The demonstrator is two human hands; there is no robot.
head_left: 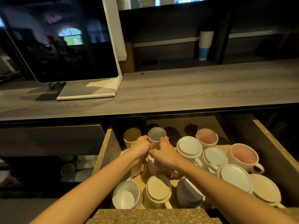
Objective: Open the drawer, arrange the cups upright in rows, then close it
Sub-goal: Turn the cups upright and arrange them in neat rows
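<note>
The drawer (271, 139) is pulled open below the counter and holds several cups. A grey cup (156, 135) stands upright near the back, and both hands are on it: my left hand (140, 147) grips its left side, my right hand (165, 151) its right side. Left of it stands an upright beige cup (131, 135). Two pink cups (207, 137) (243, 154) stand upright on the right. Several white and cream cups lie upside down, such as a white cup (189, 147) and a cream cup (158, 189). A white cup (126, 194) at the front left is upright. My forearms hide cups beneath them.
A wooden counter (178, 91) runs above the drawer, with a large screen on a white stand (64, 46) at its left. A white and blue tumbler (205, 44) stands on a back shelf. Stacked paper cups (82, 167) lie in the open shelf to the drawer's left.
</note>
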